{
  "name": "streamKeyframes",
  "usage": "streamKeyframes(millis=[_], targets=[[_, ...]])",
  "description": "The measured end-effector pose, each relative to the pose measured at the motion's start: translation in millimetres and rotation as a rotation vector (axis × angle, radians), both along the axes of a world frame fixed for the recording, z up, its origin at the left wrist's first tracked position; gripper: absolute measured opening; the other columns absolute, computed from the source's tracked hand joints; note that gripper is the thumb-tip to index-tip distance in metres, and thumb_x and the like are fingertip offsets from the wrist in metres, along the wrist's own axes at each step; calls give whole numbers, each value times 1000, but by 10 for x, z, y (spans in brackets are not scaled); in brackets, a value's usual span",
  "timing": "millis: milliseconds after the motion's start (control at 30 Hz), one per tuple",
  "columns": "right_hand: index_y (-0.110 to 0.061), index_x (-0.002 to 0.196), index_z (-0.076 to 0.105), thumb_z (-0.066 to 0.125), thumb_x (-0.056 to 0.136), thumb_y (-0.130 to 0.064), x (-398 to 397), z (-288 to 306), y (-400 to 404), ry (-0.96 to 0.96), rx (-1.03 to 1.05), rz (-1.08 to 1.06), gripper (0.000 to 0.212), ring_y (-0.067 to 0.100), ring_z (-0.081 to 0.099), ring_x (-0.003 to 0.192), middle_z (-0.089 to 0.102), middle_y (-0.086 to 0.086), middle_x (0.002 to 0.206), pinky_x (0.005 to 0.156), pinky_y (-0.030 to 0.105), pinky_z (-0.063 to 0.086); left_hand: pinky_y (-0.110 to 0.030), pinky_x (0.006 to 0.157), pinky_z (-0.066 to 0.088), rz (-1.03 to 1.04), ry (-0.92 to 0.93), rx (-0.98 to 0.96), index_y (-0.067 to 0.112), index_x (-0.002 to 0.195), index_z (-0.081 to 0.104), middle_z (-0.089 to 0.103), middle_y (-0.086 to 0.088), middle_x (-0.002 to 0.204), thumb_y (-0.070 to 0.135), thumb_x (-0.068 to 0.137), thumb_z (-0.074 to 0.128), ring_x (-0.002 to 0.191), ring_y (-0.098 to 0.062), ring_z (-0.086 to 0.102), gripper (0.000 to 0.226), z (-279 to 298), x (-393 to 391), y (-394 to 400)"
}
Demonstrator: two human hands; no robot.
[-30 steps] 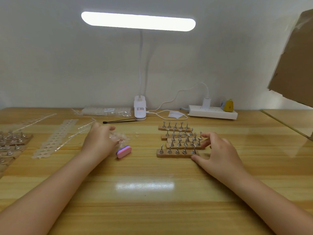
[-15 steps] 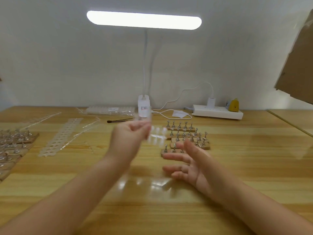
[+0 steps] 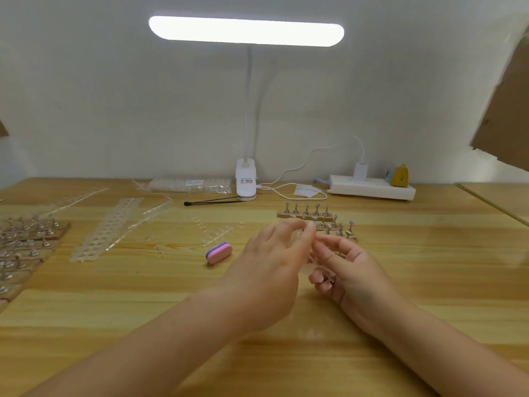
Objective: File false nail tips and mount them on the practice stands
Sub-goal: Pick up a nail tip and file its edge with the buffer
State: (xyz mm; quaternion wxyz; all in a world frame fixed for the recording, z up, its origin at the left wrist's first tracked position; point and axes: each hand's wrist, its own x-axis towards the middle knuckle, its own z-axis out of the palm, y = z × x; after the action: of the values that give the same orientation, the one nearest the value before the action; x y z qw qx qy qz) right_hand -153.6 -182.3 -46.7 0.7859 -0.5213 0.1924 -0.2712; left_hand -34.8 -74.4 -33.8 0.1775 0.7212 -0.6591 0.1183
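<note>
Hands meet over the wooden tabletop, left hand and right hand both pinching a clear strip of false nail tips; snap one off gently before reaching left for the pink-and-purple buffer block, empty wooden peg stands just beyond, clear packet of tips farthest.

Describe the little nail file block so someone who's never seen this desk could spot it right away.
Start at the white clip lamp standing at the back of the wooden table, then come straight toward the person. The nail file block lies flat on the wood just left of the left hand. It is a small rounded bar striped pink and purple, the only brightly coloured thing among clear plastic strips.
</note>
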Motion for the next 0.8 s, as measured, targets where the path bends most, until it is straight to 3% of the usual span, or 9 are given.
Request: streamKeyframes(millis=[33, 100, 200, 300, 400, 500, 600, 700, 800], targets=[[-6, 110, 62, 72, 72, -19, -1, 0, -19, 1, 4, -19, 42, 15, 56, 48, 68, 8, 74, 41, 20, 43, -25, 111, 16, -59, 94, -39, 26, 152, 16, 21, 7, 150, 19, 77, 38, 132, -11, 18, 78, 21, 75, -7], [-7, 110, 62, 73, 71, -18, -2, -2, -44, 9, 12, -41, 41, 15, 56, 48, 67, 7, 73, 40, 20, 43, -13, 99, 32, -79, 486, -188, 30, 141, 38, 43, 14, 134, 22, 76, 39, 116, -4, 42, 65, 131, 320, -62], [-6, 112, 62, 72, 72, -17, 5, -16, -55, 39, -4, -40, 43, 16, 57, 48, 69, 7, 75, 41, 21, 44, -28, 78, 46, 234, 1147, -337, 18, 114, 54, 58, -7, 116, 18, 95, 36, 85, -18, 57, 25, 211, 865, -243], [-5, 113, 62, 72, 73, -16, 9, -25, -66, 58, -29, -24, 42, 16, 56, 47, 70, 9, 80, 41, 22, 44, -40, 78, 50, 440, 1522, -150, 3, 113, 55, 60, -20, 107, 40, 100, 32, 88, -33, 62, 46, 149, 1289, -326], [-4, 112, 62, 71, 74, -14, 13, -41, -85, 46, -30, -13, 41, 15, 54, 45, 70, 10, 80, 40, 22, 42, -38, 81, 50, 496, 1529, -236, 4, 110, 55, 61, -19, 102, 50, 98, 34, 93, -32, 61, 52, 9, 1583, -321], [-4, 112, 62, 72, 73, -15, 31, -52, -93, 49, -41, -10, 41, 15, 55, 46, 70, 9, 78, 42, 23, 43, -38, 88, 46, 536, 1276, -455, 11, 92, 61, 63, -13, 102, 46, 94, 44, 93, -27, 58, 38, -39, 1744, -239], [-5, 112, 62, 71, 74, -15, 27, -49, -81, 52, -62, -6, 41, 14, 55, 46, 69, 6, 73, 46, 25, 44, -41, 86, 48, 454, 1072, -518, 17, 83, 65, 66, -8, 94, 31, 94, 49, 90, -23, 59, 24, 38, 1627, -132], [-5, 112, 61, 71, 73, -15, 21, -48, -50, 37, -73, -27, 41, 14, 55, 45, 69, 5, 71, 43, 23, 44, -34, 68, 55, 223, 1088, -230, 20, 95, 66, 72, -3, 92, 45, 92, 54, 77, -22, 67, 28, 228, 1173, -86], [-7, 113, 61, 72, 73, -16, 20, -49, -16, 30, -123, -56, 42, 16, 57, 45, 69, 6, 72, 43, 24, 45, -29, 60, 56, 54, 1135, 183, 34, 106, 60, 72, 5, 92, 70, 65, 69, 76, -17, 71, 55, 310, 628, -75]])
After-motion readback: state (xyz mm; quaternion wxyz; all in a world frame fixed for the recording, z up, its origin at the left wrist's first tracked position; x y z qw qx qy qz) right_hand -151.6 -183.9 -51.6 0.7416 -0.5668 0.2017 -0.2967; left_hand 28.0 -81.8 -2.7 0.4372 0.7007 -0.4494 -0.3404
